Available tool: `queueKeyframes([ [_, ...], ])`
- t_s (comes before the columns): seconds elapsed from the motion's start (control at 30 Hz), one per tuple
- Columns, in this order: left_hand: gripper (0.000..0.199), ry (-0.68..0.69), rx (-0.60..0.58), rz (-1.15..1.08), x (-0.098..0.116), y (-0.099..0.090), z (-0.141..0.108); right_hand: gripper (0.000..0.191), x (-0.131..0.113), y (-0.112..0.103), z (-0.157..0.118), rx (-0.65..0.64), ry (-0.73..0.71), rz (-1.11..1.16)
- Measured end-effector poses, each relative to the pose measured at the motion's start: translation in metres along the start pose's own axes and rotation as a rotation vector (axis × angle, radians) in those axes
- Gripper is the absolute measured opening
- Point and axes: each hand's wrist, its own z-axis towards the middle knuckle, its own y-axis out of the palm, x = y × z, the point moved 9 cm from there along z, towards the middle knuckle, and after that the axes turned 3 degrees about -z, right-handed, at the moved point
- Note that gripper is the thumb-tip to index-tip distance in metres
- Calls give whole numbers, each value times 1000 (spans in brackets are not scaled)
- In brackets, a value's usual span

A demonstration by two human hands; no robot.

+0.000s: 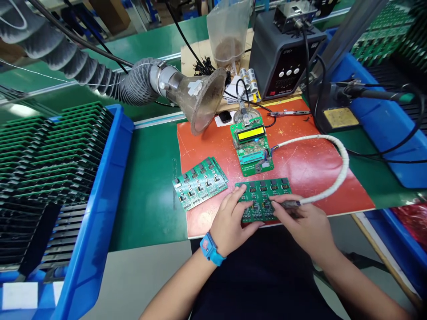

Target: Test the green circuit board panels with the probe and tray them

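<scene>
A green circuit board panel point(263, 209) with small digit displays lies on the red mat point(307, 164) near the table's front edge. My left hand point(230, 215) grips its left side, fingers on top and thumb along the front edge. Pinched in my right hand point(305, 222) is the dark end of a cable probe point(291, 203), its tip at the board's components. From it a white-wrapped cable point(345, 160) loops back to a programmer board point(251, 146) with a lit yellow screen. Left of my hands rests a stack of similar panels point(200, 183).
A fume extractor nozzle point(203, 100) hangs over the mat's back left. Blue bins point(96, 213) with racked boards flank the table. A soldering station point(287, 58) stands behind, with a soldering iron point(380, 94) at right and tweezers point(288, 113) on the mat.
</scene>
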Motion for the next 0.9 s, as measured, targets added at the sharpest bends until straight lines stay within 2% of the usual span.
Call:
queueKeyframes([
  [0.17, 46, -10, -3, -9, 0, 0, 0, 17, 5, 3, -1, -60, 36, 21],
  [0.27, 52, -18, 4, -25, 0, -1, 0, 19, 11, 6, -2, -85, 69, 40],
  [0.37, 58, -29, 17, -35, -1, -2, 0, 21, 12, 6, -3, -88, 79, 57],
  [0.63, 58, -55, 17, -46, -3, -2, -1, 18, 7, 5, 1, -104, 81, 84],
  [0.9, 67, -107, 20, -3, -4, -1, -5, 25, 22, 10, -2, -107, 62, 132],
])
